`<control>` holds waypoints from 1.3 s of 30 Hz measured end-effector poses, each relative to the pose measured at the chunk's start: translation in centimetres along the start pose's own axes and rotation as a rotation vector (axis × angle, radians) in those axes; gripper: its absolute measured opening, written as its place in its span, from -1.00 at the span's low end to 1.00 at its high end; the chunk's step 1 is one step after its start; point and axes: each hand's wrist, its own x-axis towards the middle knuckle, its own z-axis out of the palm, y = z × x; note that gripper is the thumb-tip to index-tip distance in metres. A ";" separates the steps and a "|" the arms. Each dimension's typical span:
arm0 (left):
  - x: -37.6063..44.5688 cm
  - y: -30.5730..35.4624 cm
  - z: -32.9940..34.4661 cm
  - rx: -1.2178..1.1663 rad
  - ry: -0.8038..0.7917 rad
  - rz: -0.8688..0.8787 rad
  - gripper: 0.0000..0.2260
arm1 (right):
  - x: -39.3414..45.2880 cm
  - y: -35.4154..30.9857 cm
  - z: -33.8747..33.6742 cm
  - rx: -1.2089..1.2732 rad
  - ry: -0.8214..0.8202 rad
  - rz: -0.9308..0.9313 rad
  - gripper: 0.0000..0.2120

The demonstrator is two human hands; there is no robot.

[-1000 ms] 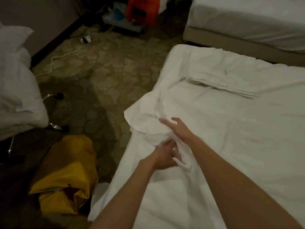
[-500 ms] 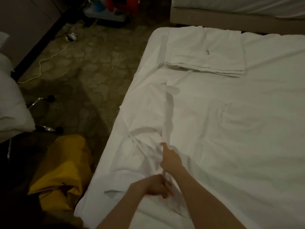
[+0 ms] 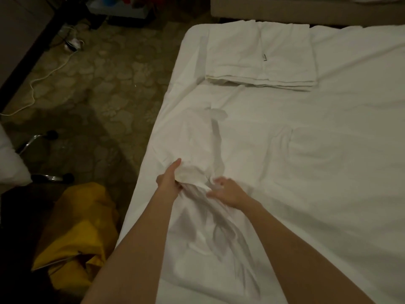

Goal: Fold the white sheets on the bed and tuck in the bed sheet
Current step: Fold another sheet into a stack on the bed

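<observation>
Hands meet low at the frame's centre: the left hand [image 3: 169,179] grips a bunched wad of the bed sheet [image 3: 295,163], fingers curled round it, while the right hand [image 3: 228,190] pinches the same gather, probably collecting slack near the bed's left edge for tucking. Folded sheets [image 3: 260,60] lie stacked at upper centre; their small dark tag is unreadable
</observation>
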 end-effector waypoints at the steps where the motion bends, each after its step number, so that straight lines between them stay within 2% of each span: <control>1: 0.0 0.0 0.4 -0.015 0.001 0.010 -0.43 | 0.1 -0.8 -0.4 0.124 0.147 -0.030 -0.42; 3: 0.0 -0.3 1.2 0.071 0.046 0.131 -0.43 | 0.5 -2.7 -1.0 0.311 0.352 -0.102 -0.39; 5: -1.1 -0.5 2.2 0.327 -0.007 0.377 -0.49 | 1.4 -5.1 -1.0 0.416 0.371 -0.163 -0.29; 7: -3.3 -0.9 3.5 0.621 -0.205 0.574 -0.63 | 2.2 -7.6 -1.1 0.473 0.359 -0.193 -0.14; 9: -4.6 -1.4 4.3 0.833 -0.402 0.701 -0.64 | 3.0 -8.9 -1.5 0.382 0.411 -0.159 -0.05; 11: -4.6 -2.2 4.6 0.921 -0.566 0.818 -0.65 | 3.4 -8.6 -2.4 0.220 0.503 -0.034 -0.19; 12: -4.4 -2.5 4.7 0.912 -0.615 0.769 -0.62 | 3.5 -8.0 -2.9 0.162 0.559 0.025 -0.36; 14: -3.7 -3.1 4.1 0.943 -0.549 0.738 -0.43 | 3.6 -7.0 -3.9 0.195 0.662 0.139 -0.68; 16: -3.3 -3.8 3.4 0.938 -0.443 0.674 -0.19 | 3.7 -6.4 -4.3 0.352 0.724 0.211 -0.76; 19: -3.9 -5.3 3.9 1.084 -0.336 0.571 0.07 | 3.9 -6.6 -4.1 0.544 0.717 0.215 -0.75; 20: -4.3 -5.8 4.3 1.132 -0.321 0.586 0.05 | 3.8 -6.9 -4.1 0.577 0.703 0.198 -0.77; 23: -4.7 -6.7 6.1 1.179 -0.272 0.696 -0.30 | 3.5 -6.5 -5.3 0.679 0.726 0.165 -0.79; 24: -5.1 -6.8 6.8 1.207 -0.260 0.723 -0.35 | 3.2 -5.9 -6.3 0.713 0.767 0.173 -0.76; 27: -6.8 -7.7 9.1 1.277 -0.276 0.798 -0.38 | 2.3 -3.3 -9.9 0.783 0.908 0.212 -0.65; 30: -9.6 -10.1 11.5 1.271 -0.406 0.869 -0.35 | 1.4 -0.8 -13.2 0.818 0.989 0.178 -0.66; 32: -10.8 -12.0 12.4 1.231 -0.521 0.883 -0.31 | 1.5 1.2 -14.5 0.852 0.966 0.167 -0.64; 35: -10.8 -14.7 12.1 1.243 -0.646 0.793 -0.21 | 1.3 4.7 -14.4 0.903 0.766 0.273 -0.42; 37: -10.1 -15.7 10.6 1.346 -0.556 0.745 -0.19 | 0.6 6.9 -12.8 0.900 0.596 0.392 -0.26; 39: -9.2 -15.9 8.7 1.424 -0.409 0.840 -0.26 | -0.4 8.7 -11.0 0.866 0.469 0.438 -0.32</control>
